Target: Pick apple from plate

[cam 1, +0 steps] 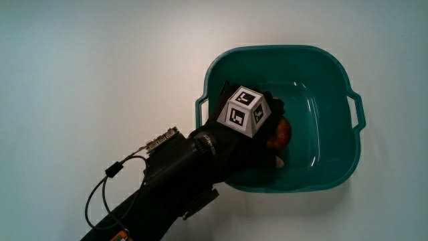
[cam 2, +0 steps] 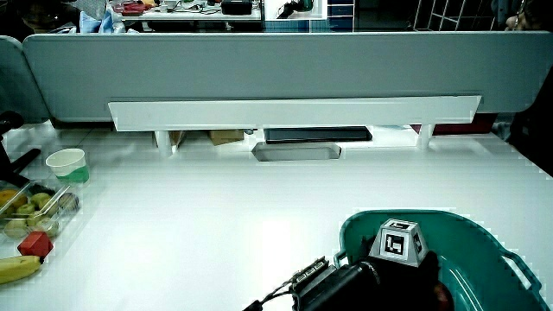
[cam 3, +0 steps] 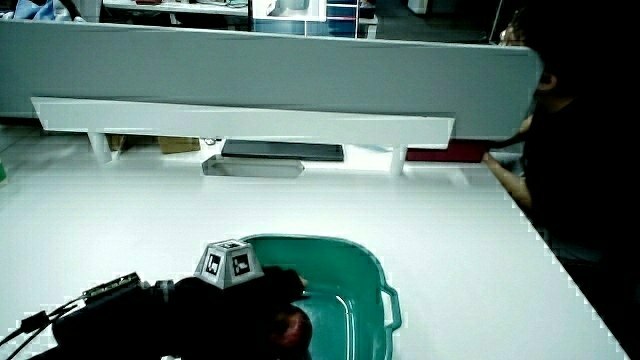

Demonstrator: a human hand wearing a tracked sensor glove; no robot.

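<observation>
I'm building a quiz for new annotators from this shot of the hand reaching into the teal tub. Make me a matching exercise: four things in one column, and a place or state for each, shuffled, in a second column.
Things:
1. apple
2. hand
3. teal tub
4. patterned cube

Places or states:
A. stands on the white table, holding the fruit
B. sits on the back of the glove
C. reaches down inside the tub, over the fruit
D. lies in the tub, mostly hidden under the glove

Pairs: 1-D, 2-C, 3-A, 4-B
</observation>
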